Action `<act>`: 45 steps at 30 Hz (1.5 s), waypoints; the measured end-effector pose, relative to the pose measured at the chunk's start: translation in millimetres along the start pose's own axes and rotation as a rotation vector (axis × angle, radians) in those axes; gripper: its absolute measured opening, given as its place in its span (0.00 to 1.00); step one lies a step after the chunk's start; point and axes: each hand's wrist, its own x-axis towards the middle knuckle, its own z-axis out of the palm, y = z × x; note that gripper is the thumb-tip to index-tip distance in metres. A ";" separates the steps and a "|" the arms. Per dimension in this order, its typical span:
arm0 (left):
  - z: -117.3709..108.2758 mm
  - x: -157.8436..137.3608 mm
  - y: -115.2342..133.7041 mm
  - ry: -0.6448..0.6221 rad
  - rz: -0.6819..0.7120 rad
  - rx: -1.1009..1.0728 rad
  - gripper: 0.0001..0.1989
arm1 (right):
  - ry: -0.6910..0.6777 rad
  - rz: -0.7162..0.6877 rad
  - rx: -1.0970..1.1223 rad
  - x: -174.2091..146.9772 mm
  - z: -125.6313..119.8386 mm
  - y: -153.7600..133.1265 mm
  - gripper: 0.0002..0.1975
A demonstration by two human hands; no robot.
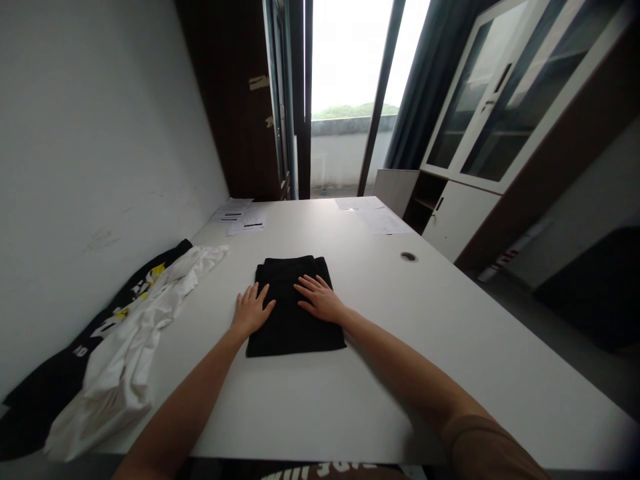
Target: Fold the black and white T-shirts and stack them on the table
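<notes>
A black folded piece of cloth point(295, 333), its exact kind of garment not visible, lies flat on the white table point(380, 387). Its far edge shows layers that do not quite line up. My left hand point(251, 309) rests on its left edge, fingers spread. Across the right part of the cloth lies my right hand point(320, 299), palm down with the fingers stretched apart. Neither hand grips anything.
Along the wall on the left lie a crumpled white cloth point(135, 353) and a black garment point(65, 367) with yellow and white print. Paper sheets point(247, 220) and more papers point(377, 217) are at the far end. A cable hole point(409, 257) sits at right, near a glass-door cabinet point(493, 100).
</notes>
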 end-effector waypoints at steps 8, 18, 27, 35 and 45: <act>0.4 3.3 -9.2 0.040 -0.058 0.008 0.29 | -0.070 -0.048 0.070 2.4 5.1 -6.1 0.28; 5.0 7.8 -12.9 0.061 -0.059 -0.050 0.28 | -0.040 -0.223 0.161 0.4 0.9 -9.0 0.19; 6.4 8.6 -15.0 0.093 -0.033 -0.097 0.28 | -0.024 -0.242 0.261 1.0 -1.4 -14.5 0.16; 5.4 7.6 -14.2 0.106 -0.027 -0.105 0.28 | -0.062 -0.282 0.421 -0.6 -4.4 -20.1 0.12; 7.6 15.3 -30.3 0.116 0.056 -0.147 0.27 | -0.154 -0.471 0.528 -0.8 -8.8 -37.9 0.06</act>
